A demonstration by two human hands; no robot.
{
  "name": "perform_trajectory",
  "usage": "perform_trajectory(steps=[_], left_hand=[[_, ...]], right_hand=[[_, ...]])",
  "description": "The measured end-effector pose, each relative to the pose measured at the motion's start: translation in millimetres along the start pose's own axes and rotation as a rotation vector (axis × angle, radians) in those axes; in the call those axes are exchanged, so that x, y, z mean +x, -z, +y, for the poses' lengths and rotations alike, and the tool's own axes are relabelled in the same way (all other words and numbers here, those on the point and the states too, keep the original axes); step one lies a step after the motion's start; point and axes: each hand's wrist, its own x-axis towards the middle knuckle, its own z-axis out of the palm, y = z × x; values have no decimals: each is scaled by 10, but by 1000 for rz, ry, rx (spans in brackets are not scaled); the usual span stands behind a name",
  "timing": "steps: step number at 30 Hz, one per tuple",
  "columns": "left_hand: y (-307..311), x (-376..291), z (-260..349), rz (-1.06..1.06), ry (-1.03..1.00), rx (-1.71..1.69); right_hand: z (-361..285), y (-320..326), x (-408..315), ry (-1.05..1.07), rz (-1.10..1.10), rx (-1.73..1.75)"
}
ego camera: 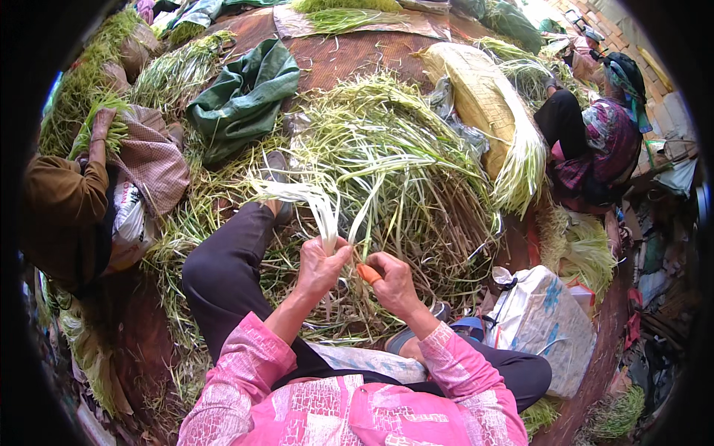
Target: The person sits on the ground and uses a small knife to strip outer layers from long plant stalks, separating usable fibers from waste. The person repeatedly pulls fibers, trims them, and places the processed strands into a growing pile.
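My left hand (321,265) is closed around a bunch of white, scallion-like stalks (325,214), whose leafy ends bend over to the left. Just beside it, my right hand (393,284) pinches a thin green stalk (368,234). An orange cover (368,274) wraps a digit of that hand. Beyond both hands spreads a big heap of the same stalks (385,134), green and white on top. Brown, root-like lower ends (460,209) show along its right side. Loose trimmings (290,267) lie beneath my hands, between my legs.
A yellow woven sack (474,100) carries a bundle of pale stalks (519,156). A crumpled green sack (245,92) lies at the back left. Near my right knee stands a white wrapped block (546,323). People sit at left (67,206) and right (599,128), among more stalks.
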Motion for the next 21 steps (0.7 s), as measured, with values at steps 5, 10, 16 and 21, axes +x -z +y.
perform_trajectory(steps=[5, 10, 16, 21], left_hand=[[214, 106, 137, 233, -86, -49], [286, 177, 42, 229, -32, -169], [223, 136, 54, 82, 113, -394], [292, 118, 34, -41, 152, -484]], right_hand=[[395, 296, -563, -21, -175, -492], [1405, 921, -1040, -700, -694, -1031], [666, 708, -345, -284, -242, -323], [-73, 23, 30, -329, -484, 146]])
